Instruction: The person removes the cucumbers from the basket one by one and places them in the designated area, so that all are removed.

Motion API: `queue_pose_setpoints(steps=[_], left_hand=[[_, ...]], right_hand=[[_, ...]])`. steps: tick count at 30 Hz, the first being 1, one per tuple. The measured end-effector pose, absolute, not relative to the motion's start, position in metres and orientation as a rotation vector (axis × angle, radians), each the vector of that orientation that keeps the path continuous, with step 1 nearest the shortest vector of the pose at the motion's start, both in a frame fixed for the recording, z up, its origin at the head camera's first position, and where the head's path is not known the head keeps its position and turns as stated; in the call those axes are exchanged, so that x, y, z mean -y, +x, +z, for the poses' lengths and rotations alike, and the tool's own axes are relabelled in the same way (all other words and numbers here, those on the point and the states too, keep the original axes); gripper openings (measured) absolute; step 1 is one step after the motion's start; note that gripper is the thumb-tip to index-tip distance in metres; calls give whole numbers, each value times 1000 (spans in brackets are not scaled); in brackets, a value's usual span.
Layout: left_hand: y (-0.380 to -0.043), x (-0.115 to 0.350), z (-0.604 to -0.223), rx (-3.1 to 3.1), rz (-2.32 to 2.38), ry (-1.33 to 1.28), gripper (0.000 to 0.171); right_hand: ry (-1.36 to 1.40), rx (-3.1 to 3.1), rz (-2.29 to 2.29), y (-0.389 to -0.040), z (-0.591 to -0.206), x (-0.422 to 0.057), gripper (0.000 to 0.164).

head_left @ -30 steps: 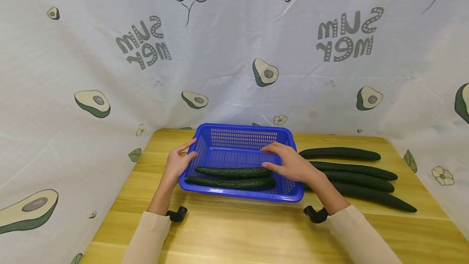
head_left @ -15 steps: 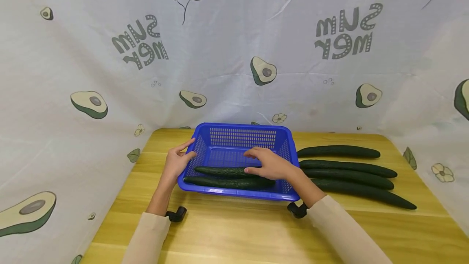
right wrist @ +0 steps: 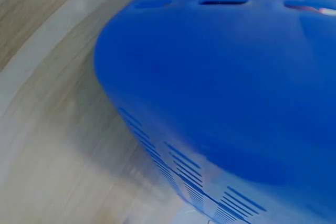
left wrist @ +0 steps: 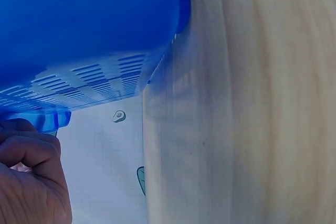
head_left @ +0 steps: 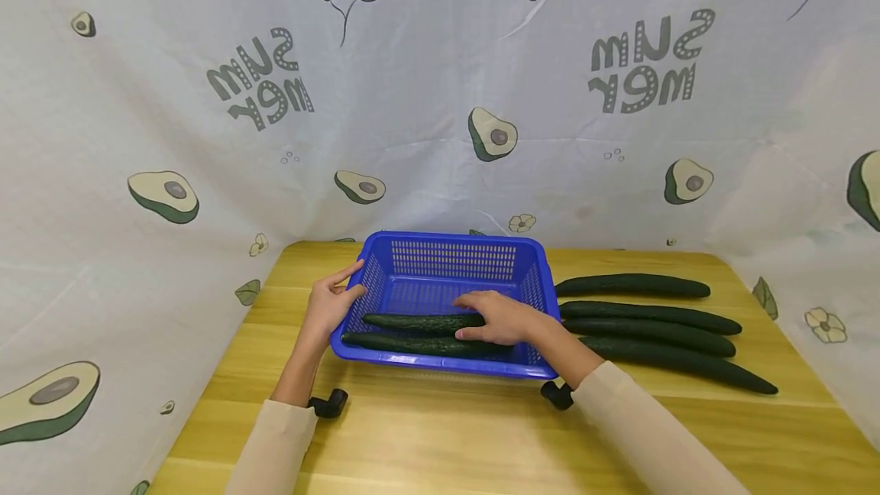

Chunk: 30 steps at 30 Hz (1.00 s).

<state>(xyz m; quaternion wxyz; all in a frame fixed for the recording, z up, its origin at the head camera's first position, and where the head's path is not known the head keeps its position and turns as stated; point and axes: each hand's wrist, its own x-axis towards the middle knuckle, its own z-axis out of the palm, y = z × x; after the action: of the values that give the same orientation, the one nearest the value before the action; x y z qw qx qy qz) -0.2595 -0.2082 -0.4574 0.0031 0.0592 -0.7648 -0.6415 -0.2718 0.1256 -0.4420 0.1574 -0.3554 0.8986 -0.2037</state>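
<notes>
A blue plastic basket (head_left: 440,362) with slotted walls stands on the wooden table. Inside, two dark green cucumbers lie side by side along its front: a rear cucumber (head_left: 412,321) and a front cucumber (head_left: 399,342). My left hand (head_left: 328,308) grips the basket's left side, thumb over the rim; its curled fingers (left wrist: 31,156) show outside the wall in the left wrist view. My right hand (head_left: 505,319) reaches over the right wall and holds the rear cucumber between thumb and fingers, hiding its right end. The right wrist view shows only the basket's outer wall (right wrist: 210,77) and tabletop.
Several more cucumbers (head_left: 660,318) lie on the table right of the basket, their left ends hidden behind it. A white cloth (head_left: 412,98) printed with avocados hangs behind the table. Black wrist mounts (head_left: 330,403) sit at both sleeves.
My right hand has moved left inside the basket and come down onto the rear cucumber, its thumb now in front of it. My left hand stays at the rim.
</notes>
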Motion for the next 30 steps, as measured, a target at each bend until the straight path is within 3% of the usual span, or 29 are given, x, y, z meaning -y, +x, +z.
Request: queue_pose_setpoints(steps=[16,30], left_hand=[[-261,208,-460,2376,-2026,186,55],[-260,207,-459,2377,-2021,192,55]], right_hand=[[-1043,-2553,-534,-274,-444,-121,36],[-1123,-2589,-740,-267,-439,-126,33]])
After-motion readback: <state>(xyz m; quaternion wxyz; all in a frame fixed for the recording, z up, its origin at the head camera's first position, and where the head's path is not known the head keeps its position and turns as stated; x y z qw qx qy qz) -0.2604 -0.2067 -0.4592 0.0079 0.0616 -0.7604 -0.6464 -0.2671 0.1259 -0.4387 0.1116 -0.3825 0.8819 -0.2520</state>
